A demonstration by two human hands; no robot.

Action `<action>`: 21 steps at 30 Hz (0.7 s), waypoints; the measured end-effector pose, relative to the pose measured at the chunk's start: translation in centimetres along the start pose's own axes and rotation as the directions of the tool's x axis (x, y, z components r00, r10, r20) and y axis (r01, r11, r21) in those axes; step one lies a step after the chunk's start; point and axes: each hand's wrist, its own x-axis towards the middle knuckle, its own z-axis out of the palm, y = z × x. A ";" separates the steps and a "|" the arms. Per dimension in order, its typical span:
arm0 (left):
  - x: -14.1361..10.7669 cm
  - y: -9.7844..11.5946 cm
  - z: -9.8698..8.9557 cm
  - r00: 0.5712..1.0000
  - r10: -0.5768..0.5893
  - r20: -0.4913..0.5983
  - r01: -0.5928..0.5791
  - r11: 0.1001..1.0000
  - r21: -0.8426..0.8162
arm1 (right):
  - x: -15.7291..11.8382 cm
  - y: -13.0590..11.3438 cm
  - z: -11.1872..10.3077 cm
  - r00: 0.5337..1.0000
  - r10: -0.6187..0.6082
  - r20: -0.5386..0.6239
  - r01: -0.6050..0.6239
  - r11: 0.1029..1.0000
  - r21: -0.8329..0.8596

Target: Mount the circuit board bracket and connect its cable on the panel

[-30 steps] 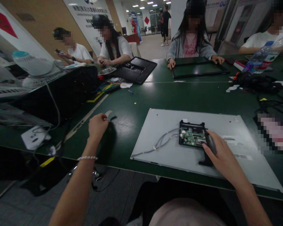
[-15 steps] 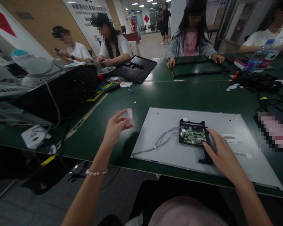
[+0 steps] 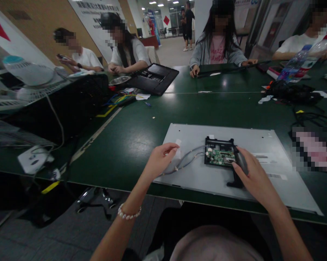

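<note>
A flat grey metal-backed panel [image 3: 198, 183] lies on the green table in front of me. On it rests a black plastic bracket [image 3: 237, 178] holding a green circuit board [image 3: 220, 157]. My right hand [image 3: 252, 175] is closed around the bracket's right edge, fingers behind and thumb by the board. Over the panel's left part, my left hand [image 3: 160, 160] pinches a small white tape-like strip [image 3: 178, 148] between thumb and fingertips. A grey cable [image 3: 185, 158] runs from the board leftward, passing below the left hand.
Across the table a co-worker's hand [image 3: 195, 71] touches a thin black frame [image 3: 220, 69]. A black plastic housing [image 3: 158, 80] and a large black box [image 3: 60, 105] stand to the left. Bottles [image 3: 295, 65] and tangled black cables [image 3: 293, 92] are at right.
My left hand has moved right, from over the bare table to over the panel, carrying the white strip. My right hand stays on the bracket. The co-worker's black frame has been tilted.
</note>
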 end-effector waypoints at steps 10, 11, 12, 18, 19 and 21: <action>-1.4 -0.4 5.0 0.973 0.079 -0.216 -0.047 0.988 0.147 | 0.8 -4.2 -0.7 0.938 -0.347 0.019 0.348 0.935 -0.073; -1.6 -0.2 5.4 0.969 0.098 -0.226 -0.063 0.986 0.156 | 0.9 -5.1 -0.5 0.915 -0.397 0.069 0.401 0.914 -0.065; -1.7 0.0 5.7 0.966 0.109 -0.233 -0.073 0.985 0.157 | 1.0 -6.0 -0.2 0.893 -0.434 0.118 0.443 0.895 -0.060; -3.1 0.6 6.2 0.963 0.144 -0.226 -0.121 0.986 0.115 | 1.6 -9.7 3.0 0.851 -0.500 0.159 0.517 0.852 -0.085; -3.3 0.5 6.2 0.964 0.149 -0.219 -0.128 0.986 0.106 | 1.7 -9.9 3.5 0.857 -0.496 0.142 0.510 0.855 -0.090; -3.7 0.2 6.3 0.964 0.159 -0.211 -0.141 0.985 0.096 | 1.9 -10.2 4.1 0.867 -0.484 0.117 0.495 0.864 -0.092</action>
